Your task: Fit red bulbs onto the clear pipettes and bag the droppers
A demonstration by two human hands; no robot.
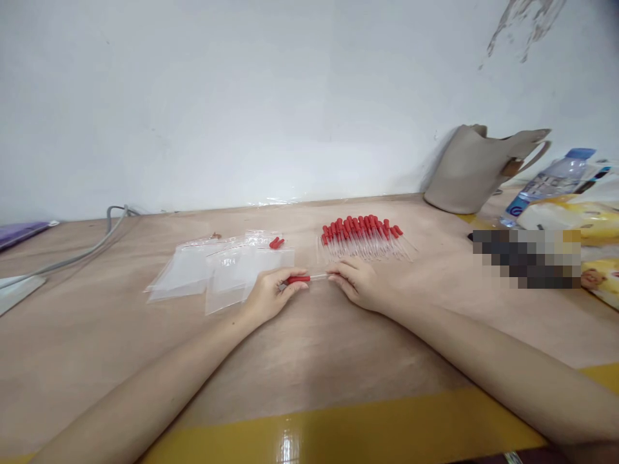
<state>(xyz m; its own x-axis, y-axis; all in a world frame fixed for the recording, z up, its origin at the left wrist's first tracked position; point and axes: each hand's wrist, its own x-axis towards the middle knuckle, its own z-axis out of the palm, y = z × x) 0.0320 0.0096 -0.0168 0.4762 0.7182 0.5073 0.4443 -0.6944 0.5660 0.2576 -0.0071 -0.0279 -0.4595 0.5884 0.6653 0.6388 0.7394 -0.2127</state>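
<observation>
Between my two hands a glass dropper point(318, 277) with a red rubber bulb point(300, 279) lies level just above the table. My left hand point(273, 293) pinches the red bulb end. The clear tube's other end is between the fingertips of my right hand point(358, 282). Behind my right hand a pile of red-bulbed droppers point(362, 235) lies side by side, bulbs toward the wall. Clear zip bags point(225, 274) are spread flat beside my left hand, with loose red rubber bulbs point(276, 243) on top of them.
A beige bag point(471, 169) leans against the wall at the right. Near it are a water bottle point(554, 183) and yellow packets point(568, 216). A grey cable point(91, 248) runs along the left side. Yellow tape point(309, 432) borders the table's front edge.
</observation>
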